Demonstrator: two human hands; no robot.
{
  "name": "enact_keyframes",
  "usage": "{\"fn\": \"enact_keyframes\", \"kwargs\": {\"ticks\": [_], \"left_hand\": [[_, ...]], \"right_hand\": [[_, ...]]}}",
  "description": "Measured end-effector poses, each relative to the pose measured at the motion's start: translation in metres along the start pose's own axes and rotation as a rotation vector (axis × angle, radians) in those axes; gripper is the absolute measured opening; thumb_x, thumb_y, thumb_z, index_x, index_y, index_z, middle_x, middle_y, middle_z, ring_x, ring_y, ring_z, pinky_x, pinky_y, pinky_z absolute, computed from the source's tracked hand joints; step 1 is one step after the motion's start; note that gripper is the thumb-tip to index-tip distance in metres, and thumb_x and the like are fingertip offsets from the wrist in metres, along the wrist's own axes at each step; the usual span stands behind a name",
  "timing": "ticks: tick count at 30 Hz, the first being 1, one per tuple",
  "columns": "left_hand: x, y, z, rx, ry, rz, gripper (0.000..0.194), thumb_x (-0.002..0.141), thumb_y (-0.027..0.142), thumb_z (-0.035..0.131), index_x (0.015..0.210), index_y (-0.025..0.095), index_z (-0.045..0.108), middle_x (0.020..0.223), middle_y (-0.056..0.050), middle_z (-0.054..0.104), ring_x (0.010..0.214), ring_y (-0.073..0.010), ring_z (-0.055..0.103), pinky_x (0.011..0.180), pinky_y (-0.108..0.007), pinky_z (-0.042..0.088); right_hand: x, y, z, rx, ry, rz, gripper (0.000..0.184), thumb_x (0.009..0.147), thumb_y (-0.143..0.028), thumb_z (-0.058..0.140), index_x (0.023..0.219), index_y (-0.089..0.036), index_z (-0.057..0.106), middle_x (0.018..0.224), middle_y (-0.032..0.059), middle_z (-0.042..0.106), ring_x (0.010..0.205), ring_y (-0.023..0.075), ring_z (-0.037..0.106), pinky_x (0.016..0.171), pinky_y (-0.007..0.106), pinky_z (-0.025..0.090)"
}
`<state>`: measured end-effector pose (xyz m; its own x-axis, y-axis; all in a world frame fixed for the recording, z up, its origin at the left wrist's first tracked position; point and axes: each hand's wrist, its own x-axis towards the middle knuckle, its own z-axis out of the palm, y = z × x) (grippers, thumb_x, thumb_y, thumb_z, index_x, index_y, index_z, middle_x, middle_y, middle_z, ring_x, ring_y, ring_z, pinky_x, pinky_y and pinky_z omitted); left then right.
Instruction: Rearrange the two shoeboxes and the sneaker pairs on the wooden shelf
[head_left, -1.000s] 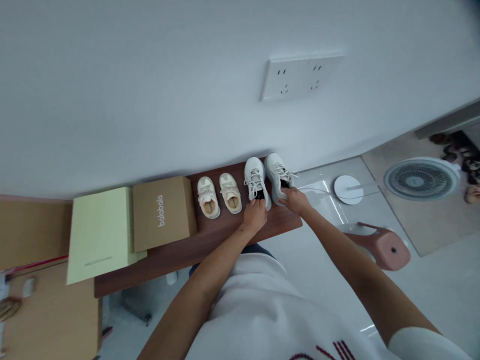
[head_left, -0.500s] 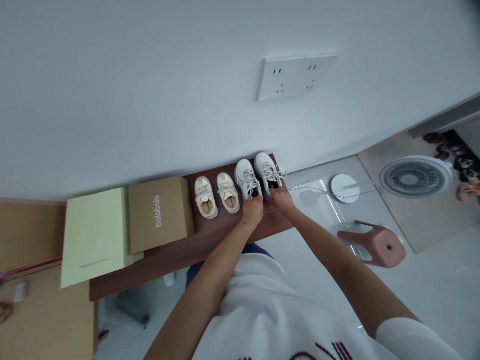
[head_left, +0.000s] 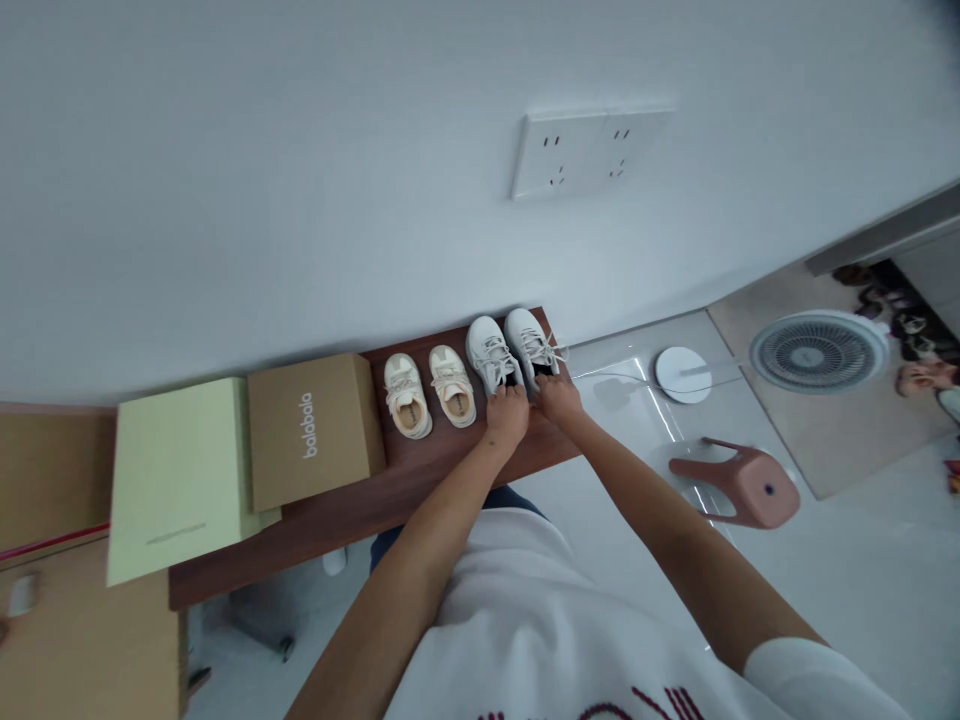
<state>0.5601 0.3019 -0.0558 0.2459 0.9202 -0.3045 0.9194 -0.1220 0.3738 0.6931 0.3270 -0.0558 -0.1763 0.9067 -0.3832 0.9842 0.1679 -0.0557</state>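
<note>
Two larger white lace-up sneakers stand side by side at the right end of a narrow dark-brown wooden tabletop [head_left: 442, 455], toes toward the wall. My left hand [head_left: 508, 412] is closed on the heel of the left white sneaker [head_left: 489, 350]. The heel of the right white sneaker [head_left: 529, 338] is gripped by my right hand [head_left: 559, 398], fingers at its dark opening. Both heels are partly hidden by my hands. Just left of them sits a pair of small cream shoes, a left cream shoe [head_left: 407, 393] and a right cream shoe [head_left: 452, 384].
A brown "balabala" shoe box [head_left: 315, 430] and a pale green box [head_left: 176, 475] stand left on the tabletop. Large cardboard [head_left: 90, 630] lies at far left. On the floor to the right are a pink stool [head_left: 757, 488] and a white standing fan [head_left: 817, 352]. A wall socket [head_left: 589, 152] is ahead.
My view has shifted slightly, so most things appear a little further left. Both hands stay on the white sneakers' heels, and the shoes keep their places on the tabletop.
</note>
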Motion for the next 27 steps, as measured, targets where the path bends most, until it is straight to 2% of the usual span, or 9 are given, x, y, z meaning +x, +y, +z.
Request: {"fn": "enact_keyframes", "kwargs": {"ticks": [3,7,11,13,15,18,21,24,27], "left_hand": [[-0.005,0.007,-0.011,-0.027,0.057,0.036,0.025,0.095,0.019,0.051,0.118,0.011,0.059,0.111,-0.020,0.069,0.118,-0.0318,0.057,0.095,-0.041,0.045],[-0.019,0.014,-0.031,-0.084,0.094,0.075,0.025,0.097,0.023,0.050,0.119,0.016,0.058,0.112,-0.016,0.069,0.114,-0.0295,0.059,0.094,-0.039,0.044],[-0.048,0.000,-0.042,-0.142,0.058,0.083,0.024,0.099,0.026,0.049,0.119,0.020,0.060,0.112,-0.011,0.071,0.108,-0.0271,0.063,0.092,-0.037,0.045],[-0.071,-0.020,-0.041,-0.162,0.000,0.024,0.022,0.100,0.026,0.047,0.113,0.022,0.063,0.108,-0.009,0.073,0.104,-0.0248,0.066,0.089,-0.034,0.045],[-0.098,-0.046,-0.036,-0.163,-0.067,-0.095,0.023,0.101,0.030,0.045,0.105,0.022,0.067,0.104,-0.009,0.074,0.099,-0.0237,0.068,0.085,-0.033,0.046],[-0.144,-0.093,-0.024,-0.170,-0.174,-0.290,0.033,0.101,0.040,0.044,0.094,0.022,0.070,0.099,-0.009,0.076,0.096,-0.0244,0.070,0.082,-0.032,0.048],[-0.188,-0.136,-0.011,-0.293,-0.218,-0.430,0.032,0.101,0.032,0.041,0.098,0.023,0.071,0.105,-0.006,0.077,0.101,-0.0213,0.070,0.088,-0.030,0.050],[-0.226,-0.168,-0.001,-0.418,-0.128,-0.525,0.033,0.098,0.021,0.042,0.118,0.024,0.068,0.120,-0.007,0.074,0.111,-0.0201,0.069,0.096,-0.032,0.051],[-0.254,-0.194,0.002,-0.506,0.069,-0.552,0.034,0.097,0.024,0.045,0.123,0.022,0.066,0.121,-0.009,0.073,0.112,-0.0214,0.069,0.097,-0.036,0.053]], "right_hand": [[-0.009,0.000,-0.012,0.030,0.066,-0.014,0.028,0.099,-0.028,0.050,0.119,-0.015,0.064,0.114,0.0185,0.071,0.109,0.0296,0.063,0.088,0.035,0.047],[-0.026,-0.001,-0.025,0.083,0.176,-0.040,0.028,0.099,-0.028,0.049,0.118,-0.018,0.067,0.111,0.0147,0.072,0.104,0.0291,0.064,0.087,0.035,0.046],[-0.047,-0.014,-0.026,0.165,0.219,-0.038,0.031,0.102,-0.031,0.044,0.116,-0.020,0.068,0.112,0.0126,0.073,0.101,0.0270,0.067,0.083,0.032,0.047],[-0.060,-0.026,-0.019,0.216,0.179,-0.042,0.032,0.103,-0.032,0.043,0.119,-0.020,0.068,0.115,0.0120,0.073,0.102,0.0263,0.068,0.082,0.032,0.048],[-0.074,-0.042,-0.007,0.259,0.090,-0.046,0.033,0.103,-0.033,0.043,0.123,-0.021,0.066,0.116,0.0108,0.074,0.101,0.0258,0.069,0.083,0.032,0.050],[-0.093,-0.068,0.015,0.290,-0.117,-0.103,0.035,0.101,-0.034,0.047,0.129,-0.023,0.064,0.118,0.0092,0.075,0.102,0.0256,0.071,0.085,0.033,0.051],[-0.104,-0.091,0.032,0.277,-0.336,-0.246,0.037,0.096,-0.032,0.057,0.130,-0.023,0.065,0.123,0.0097,0.073,0.111,0.0265,0.069,0.092,0.034,0.051],[-0.104,-0.110,0.039,0.244,-0.441,-0.300,0.040,0.091,-0.031,0.063,0.130,-0.020,0.066,0.127,0.0125,0.071,0.117,0.0279,0.068,0.096,0.036,0.051],[-0.097,-0.132,0.041,0.251,-0.430,-0.318,0.043,0.092,-0.031,0.062,0.133,-0.019,0.064,0.128,0.0138,0.070,0.119,0.0287,0.066,0.100,0.038,0.049]]}}
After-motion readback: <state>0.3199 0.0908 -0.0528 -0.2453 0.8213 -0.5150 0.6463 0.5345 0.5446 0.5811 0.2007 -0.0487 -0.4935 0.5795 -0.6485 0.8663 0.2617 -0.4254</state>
